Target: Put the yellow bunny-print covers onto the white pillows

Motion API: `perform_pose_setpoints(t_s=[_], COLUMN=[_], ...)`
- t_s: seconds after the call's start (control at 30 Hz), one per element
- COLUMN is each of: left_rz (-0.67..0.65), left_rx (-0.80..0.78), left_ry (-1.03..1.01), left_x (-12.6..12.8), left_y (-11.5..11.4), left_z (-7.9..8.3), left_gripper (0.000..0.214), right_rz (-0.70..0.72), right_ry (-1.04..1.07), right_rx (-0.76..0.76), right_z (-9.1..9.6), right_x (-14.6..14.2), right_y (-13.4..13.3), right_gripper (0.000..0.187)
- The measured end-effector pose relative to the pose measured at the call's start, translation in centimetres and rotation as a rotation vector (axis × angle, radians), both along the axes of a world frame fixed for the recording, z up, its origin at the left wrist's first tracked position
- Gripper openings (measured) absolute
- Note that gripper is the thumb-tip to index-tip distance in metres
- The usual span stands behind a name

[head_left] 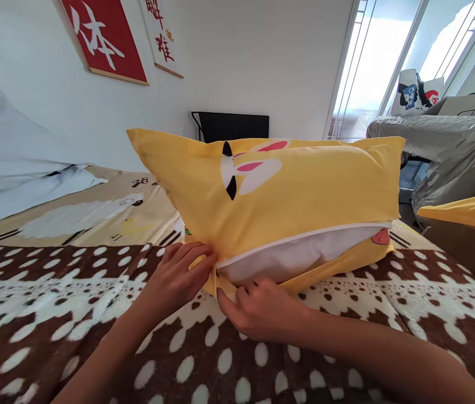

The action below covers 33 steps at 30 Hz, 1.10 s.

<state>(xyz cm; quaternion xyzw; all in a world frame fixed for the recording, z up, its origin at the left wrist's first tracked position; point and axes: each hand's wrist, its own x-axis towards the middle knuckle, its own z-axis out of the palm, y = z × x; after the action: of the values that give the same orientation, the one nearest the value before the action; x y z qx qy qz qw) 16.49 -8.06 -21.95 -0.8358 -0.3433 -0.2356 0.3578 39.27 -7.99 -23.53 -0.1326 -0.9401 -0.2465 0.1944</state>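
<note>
Yellow cloth forms the pillow cover (313,185), propped on the spotted blanket (185,367); the white pillow (300,252) sits inside, so the covering looks largely done, while the long lower opening gapes, not yet closed; the left hand (189,266) reaches up and inward, fingers pinching cloth at the opening's left end; the right hand (263,308) comes in low, fingers curled against the lower edge, their grip unclear.

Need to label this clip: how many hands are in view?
2: left hand on the yellow pillowcase, at its opening's left end; right hand by that opening's lower edge.
</note>
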Motion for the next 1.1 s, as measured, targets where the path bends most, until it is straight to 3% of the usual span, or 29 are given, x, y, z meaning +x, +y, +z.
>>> perform_pose_setpoints(t_s=[0.23, 0.37, 0.47, 0.53, 0.67, 1.1], left_rz=[-0.009, -0.018, -0.027, -0.027, -0.015, -0.010], left_rx=[-0.013, -0.011, -0.019, -0.035, -0.070, -0.052], left_ry=[-0.010, -0.076, -0.105, -0.121, -0.147, -0.132], left_x=[0.1, 0.4, 0.4, 0.3, 0.3, 0.5], left_y=[0.1, -0.1, -0.2, -0.2, -0.1, -0.3], left_z=[-0.3, -0.2, -0.2, -0.2, -0.3, -0.2], left_gripper=[0.017, 0.014, 0.013, 0.013, 0.012, 0.013], right_rz=[0.049, 0.087, -0.040, -0.145, -0.256, -0.361], right_ry=[0.048, 0.190, 0.255, 0.246, 0.183, 0.247], right_rx=[-0.032, -0.301, -0.560, -0.625, -0.573, -0.523], right_z=[0.3, 0.9, 1.1, 1.1, 0.9, 0.9], right_x=[-0.2, -0.7, -1.3, -1.9, -3.3, -5.1], right_y=[0.1, 0.4, 0.6, 0.8, 0.8, 0.5], right_gripper=[0.029, 0.028, 0.020, 0.018, 0.019, 0.015])
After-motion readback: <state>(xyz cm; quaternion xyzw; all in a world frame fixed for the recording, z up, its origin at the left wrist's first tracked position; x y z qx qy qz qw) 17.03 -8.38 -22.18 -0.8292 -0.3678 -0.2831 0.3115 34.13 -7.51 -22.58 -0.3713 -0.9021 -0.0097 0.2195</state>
